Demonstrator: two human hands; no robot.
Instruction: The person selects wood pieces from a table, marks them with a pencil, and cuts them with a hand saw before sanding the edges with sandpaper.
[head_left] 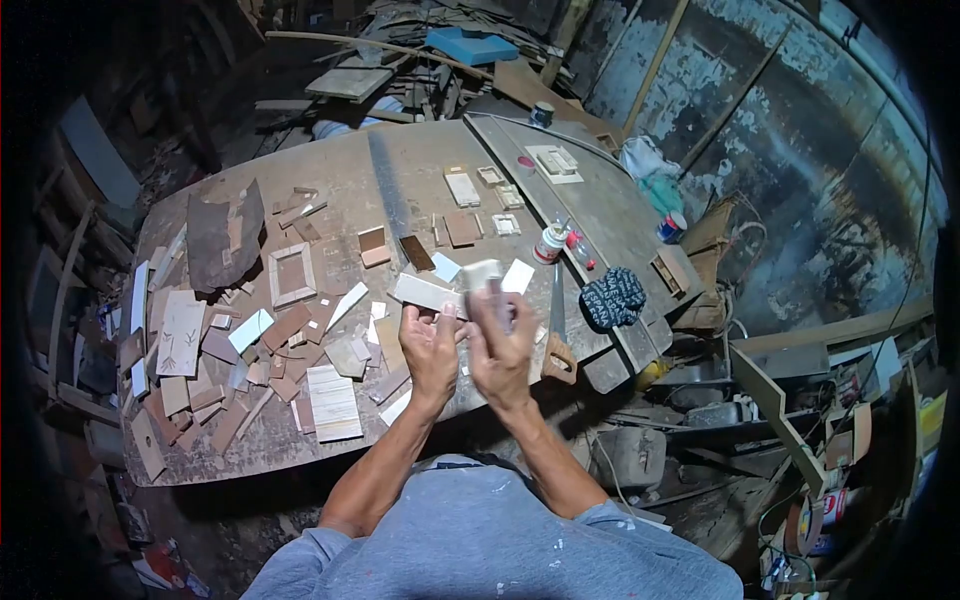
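A: What keeps this step clean?

B: Probably a steady grip, with the pale flat piece (430, 293) level above the counter (400, 170).

A: And the hands?

B: The left hand (432, 347) pinches the piece's near edge, fingers curled. The right hand (503, 345), fingers loosely closed, holds a small pale block (483, 275) just beside it; the glue bottle (550, 242) stands just beyond.
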